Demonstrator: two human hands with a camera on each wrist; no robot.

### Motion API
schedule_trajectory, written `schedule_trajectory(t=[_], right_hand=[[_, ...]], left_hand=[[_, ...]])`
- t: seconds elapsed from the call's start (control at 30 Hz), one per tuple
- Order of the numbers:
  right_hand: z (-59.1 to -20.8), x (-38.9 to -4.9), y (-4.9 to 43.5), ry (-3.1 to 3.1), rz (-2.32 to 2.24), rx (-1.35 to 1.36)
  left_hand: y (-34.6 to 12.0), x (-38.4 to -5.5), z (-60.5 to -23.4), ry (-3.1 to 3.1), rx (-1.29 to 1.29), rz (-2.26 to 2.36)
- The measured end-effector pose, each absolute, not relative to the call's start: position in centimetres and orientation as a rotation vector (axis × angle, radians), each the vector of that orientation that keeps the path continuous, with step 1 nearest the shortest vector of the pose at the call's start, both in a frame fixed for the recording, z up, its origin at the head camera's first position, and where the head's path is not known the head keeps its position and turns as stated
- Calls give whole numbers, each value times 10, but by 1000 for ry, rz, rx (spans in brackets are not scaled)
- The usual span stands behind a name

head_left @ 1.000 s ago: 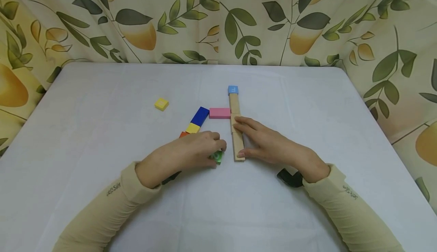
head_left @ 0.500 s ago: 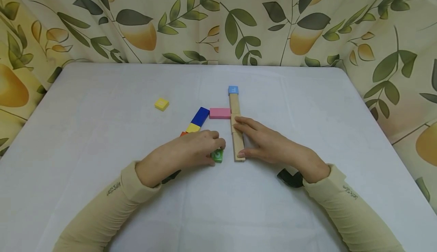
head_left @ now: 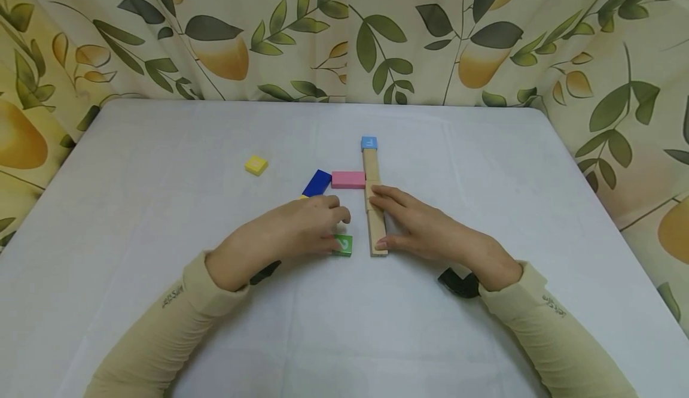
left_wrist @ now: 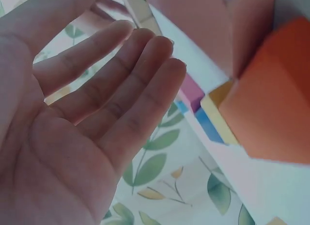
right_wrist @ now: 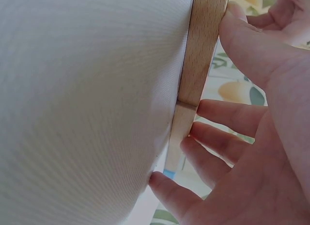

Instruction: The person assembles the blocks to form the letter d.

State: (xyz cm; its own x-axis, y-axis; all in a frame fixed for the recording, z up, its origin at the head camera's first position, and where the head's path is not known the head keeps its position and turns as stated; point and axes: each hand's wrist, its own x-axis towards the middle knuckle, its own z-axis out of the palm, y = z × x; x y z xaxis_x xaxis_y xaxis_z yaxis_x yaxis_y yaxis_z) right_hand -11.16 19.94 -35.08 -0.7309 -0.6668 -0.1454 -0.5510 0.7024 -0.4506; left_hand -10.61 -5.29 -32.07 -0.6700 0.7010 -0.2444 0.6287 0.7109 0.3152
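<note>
My left hand [head_left: 287,227] hovers beside a small green block [head_left: 345,246] with a white mark on it, its thumb tip overlapping the block's left side. In the left wrist view its fingers extend, holding nothing. My right hand [head_left: 420,221] rests its fingertips and thumb on a straight row of plain wooden blocks [head_left: 378,230]. Extended fingers touch the row's side in the right wrist view. A light blue block [head_left: 369,142] caps the far end. A pink block [head_left: 348,179] meets the row from the left, and a dark blue block [head_left: 316,183] slants down from it.
A yellow square block [head_left: 256,165] lies apart at the left. An orange block [left_wrist: 276,99] and a yellow block [left_wrist: 220,118] follow the dark blue one, mostly hidden by my left hand from above. A patterned curtain [head_left: 301,39] hangs behind the white table [head_left: 161,146].
My left hand has let go of the green block and drawn slightly back and left, covering the orange block. The green block shows more fully. My right hand has stayed put.
</note>
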Motion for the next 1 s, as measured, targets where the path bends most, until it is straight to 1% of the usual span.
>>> schedule_trajectory(t=[0.2, 0.5, 0.77, 1.0], right_hand=[[-351, -111, 200, 2616, -555, -958], [-350, -110, 199, 2619, -535, -951], [-349, -110, 199, 2617, -533, -943], [-348, -110, 199, 2619, -540, -946]], left_hand=[[-66, -118, -314, 2608, 917, 366], [-104, -138, -313, 2761, 740, 555], [-134, -159, -327, 2918, 582, 617], [-145, -167, -338, 2946, 396, 682]])
